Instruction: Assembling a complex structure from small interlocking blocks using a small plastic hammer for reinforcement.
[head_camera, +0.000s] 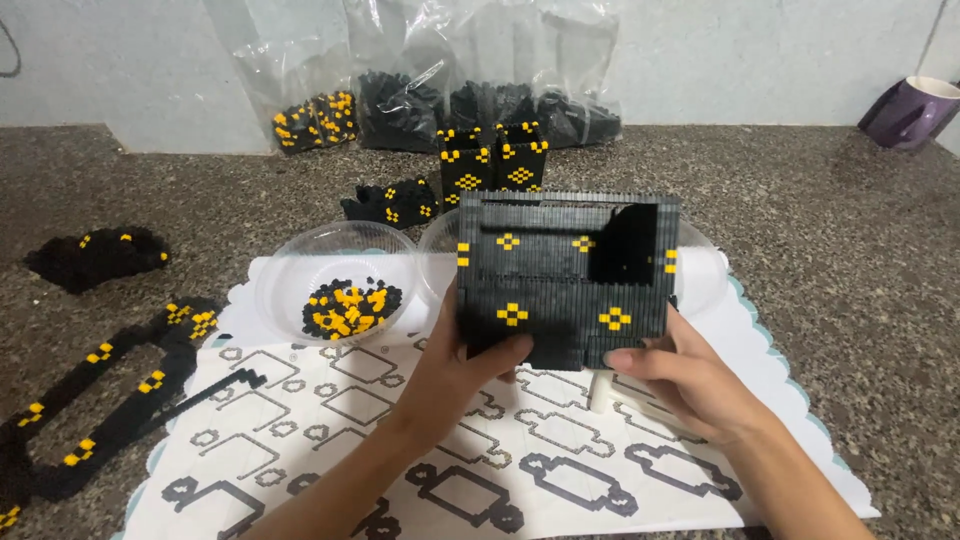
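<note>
While both hands hold it up over the paper sheet (600, 470), the black box (565, 280) made of little beads looks mostly built, with walls and yellow flowers done. The left hand (455, 365) and right hand (680, 375) have their fingers clamped on its bottom edge. Loose beads sit in the clear bowl (345, 285), and flat strips (100, 400) lie on the counter (850, 250), so maybe some parts are not joined yet.

A black box (565, 280) built of small beads, dotted with yellow diamond patterns, is held upright above a printed pattern sheet. Its open side faces the camera, showing a dark hollow at the upper right. Its ribbed walls look rectangular and unbroken.
</note>
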